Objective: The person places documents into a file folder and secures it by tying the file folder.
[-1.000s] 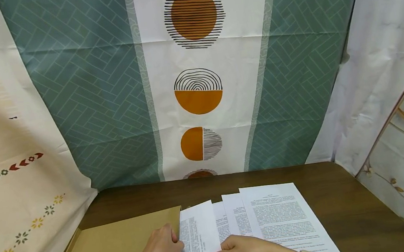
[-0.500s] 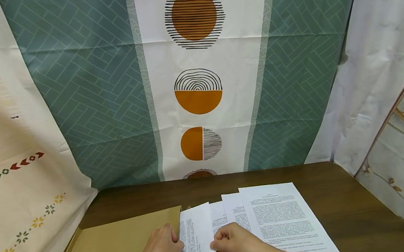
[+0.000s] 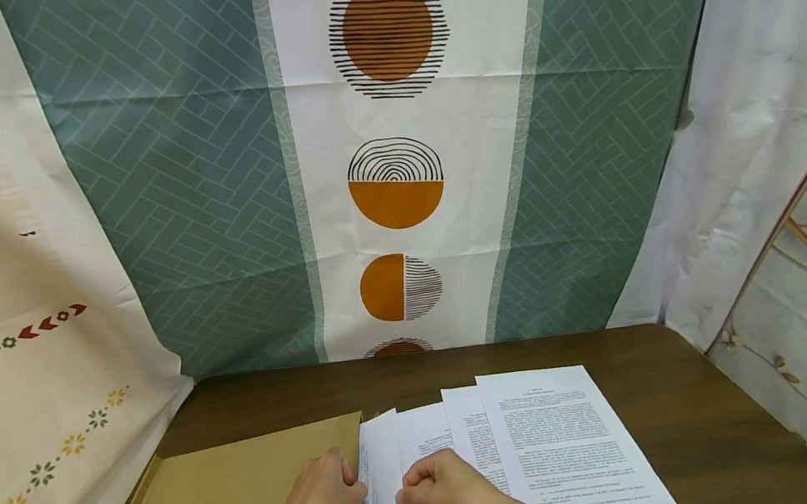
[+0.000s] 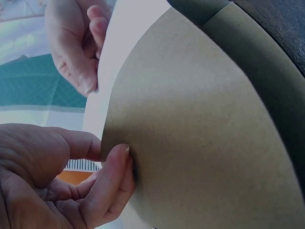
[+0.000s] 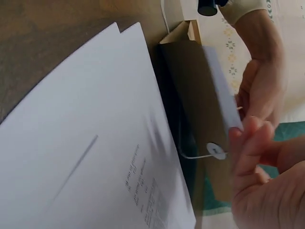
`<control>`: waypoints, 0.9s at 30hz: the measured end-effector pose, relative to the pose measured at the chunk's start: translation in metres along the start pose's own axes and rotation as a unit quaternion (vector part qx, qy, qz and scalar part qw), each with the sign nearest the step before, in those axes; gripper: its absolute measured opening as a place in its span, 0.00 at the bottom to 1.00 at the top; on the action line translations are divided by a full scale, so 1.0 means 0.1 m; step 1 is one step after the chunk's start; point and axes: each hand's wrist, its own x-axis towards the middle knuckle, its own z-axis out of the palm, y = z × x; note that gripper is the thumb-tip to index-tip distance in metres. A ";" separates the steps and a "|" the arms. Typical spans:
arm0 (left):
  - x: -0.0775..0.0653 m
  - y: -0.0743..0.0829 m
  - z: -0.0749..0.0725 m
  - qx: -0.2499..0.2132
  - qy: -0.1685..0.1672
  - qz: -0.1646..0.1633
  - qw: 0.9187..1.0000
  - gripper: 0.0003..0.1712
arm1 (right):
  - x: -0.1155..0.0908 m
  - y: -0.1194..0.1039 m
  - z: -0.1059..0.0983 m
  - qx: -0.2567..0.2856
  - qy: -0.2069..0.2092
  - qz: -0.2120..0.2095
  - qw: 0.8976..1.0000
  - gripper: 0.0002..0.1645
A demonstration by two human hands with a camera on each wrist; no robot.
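A brown kraft envelope lies at the left of the table. My left hand pinches its open right edge; in the left wrist view, thumb and fingers are on either side of the brown flap. A printed sheet of paper stands partly inside the envelope, its right part sticking out. My right hand pinches that sheet's outer edge. In the right wrist view a white round button with a string shows on the envelope's underside.
Several printed pages overlap on the right: one page beside my right hand, another page, and a larger visible page farthest right. The dark wooden table ends at patterned curtains.
The right hand has moved left with the sheet, so less of it sticks out of the envelope and more of the page behind shows. The left hand has stayed in place.
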 end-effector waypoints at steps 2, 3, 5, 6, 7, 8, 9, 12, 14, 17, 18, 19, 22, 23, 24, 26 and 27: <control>0.00 0.00 0.00 0.000 0.001 0.003 1.000 0.12 | 0.02 0.01 0.03 -0.012 0.002 -0.004 1.000 0.07; 0.01 0.00 -0.01 0.001 0.001 0.004 1.000 0.12 | 0.03 0.01 0.04 -0.019 0.004 -0.006 1.000 0.07; 0.01 0.00 -0.01 0.002 0.000 0.003 1.000 0.12 | 0.04 0.03 0.06 -0.039 0.008 -0.010 0.999 0.07; 0.02 0.00 -0.01 0.001 -0.002 0.000 1.000 0.12 | 0.06 0.03 0.07 -0.052 0.009 -0.011 0.999 0.08; 0.02 0.00 -0.01 0.002 -0.003 0.000 1.000 0.12 | 0.07 0.04 0.08 -0.063 0.010 -0.011 0.998 0.09; 0.02 0.00 -0.01 0.000 -0.005 -0.002 1.000 0.11 | 0.08 0.06 0.09 -0.072 0.010 -0.010 0.997 0.10; 0.02 0.00 -0.01 0.001 -0.005 0.000 1.000 0.11 | 0.09 0.07 0.09 -0.080 0.010 -0.010 0.997 0.11; 0.02 0.00 -0.01 -0.002 -0.009 -0.003 1.000 0.12 | 0.11 0.09 0.11 -0.094 0.005 -0.004 0.996 0.14; 0.02 -0.01 -0.02 -0.003 -0.010 0.002 1.000 0.11 | 0.13 0.10 0.13 -0.091 0.003 0.005 0.996 0.16; 0.02 -0.02 -0.02 -0.007 -0.008 0.006 1.000 0.11 | 0.15 0.10 0.17 -0.087 0.002 0.017 0.996 0.16; 0.01 -0.02 -0.02 -0.008 -0.007 0.010 1.000 0.11 | 0.16 0.10 0.18 -0.088 0.001 0.021 0.996 0.17; 0.01 -0.03 -0.02 -0.010 -0.006 0.013 1.000 0.11 | 0.16 0.09 0.19 -0.088 -0.001 0.024 0.996 0.17; 0.01 -0.03 -0.02 -0.013 -0.001 0.020 1.000 0.10 | 0.19 0.08 0.22 -0.099 -0.008 0.027 0.995 0.17; 0.00 -0.04 -0.02 -0.013 0.000 0.023 1.000 0.10 | 0.20 0.08 0.23 -0.105 -0.012 0.027 0.994 0.17; 0.00 -0.04 -0.02 -0.013 0.001 0.025 1.000 0.10 | 0.21 0.08 0.23 -0.109 -0.016 0.026 0.994 0.18; 0.00 -0.04 -0.03 -0.012 0.001 0.026 1.000 0.10 | 0.24 0.08 0.24 -0.120 -0.024 0.022 0.992 0.18; 0.00 -0.04 -0.03 -0.012 0.001 0.027 1.000 0.10 | 0.25 0.08 0.25 -0.125 -0.028 0.020 0.992 0.18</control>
